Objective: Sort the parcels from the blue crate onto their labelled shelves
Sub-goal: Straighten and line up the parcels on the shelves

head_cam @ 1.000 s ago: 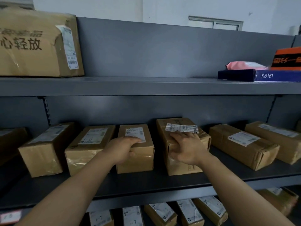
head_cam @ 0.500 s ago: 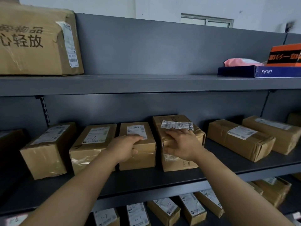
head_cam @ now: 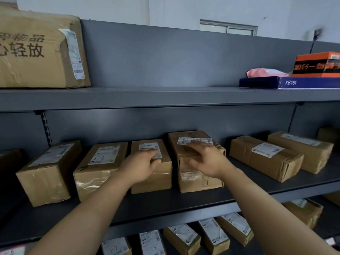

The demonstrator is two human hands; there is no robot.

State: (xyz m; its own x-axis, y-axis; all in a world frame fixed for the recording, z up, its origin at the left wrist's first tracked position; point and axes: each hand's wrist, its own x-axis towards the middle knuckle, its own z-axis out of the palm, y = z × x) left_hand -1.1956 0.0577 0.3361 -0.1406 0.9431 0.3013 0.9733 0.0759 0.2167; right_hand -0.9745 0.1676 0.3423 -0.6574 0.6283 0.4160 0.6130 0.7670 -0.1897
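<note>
Standing at the middle shelf (head_cam: 165, 205), both arms reaching in. Touching the top of a small parcel (head_cam: 152, 179) with the left hand (head_cam: 141, 168), fingers nearly straight and loose, gripping nothing. Touching the taller parcel (head_cam: 200, 181), just to the right of it, with the right hand (head_cam: 207, 161), fingers spread flat on top, likewise holding nothing. Both parcels lying long axis near to far, each straight ahead of its own hand, no crossing needed. Probably already placed; likely only drawing back toward the near edge.
</note>
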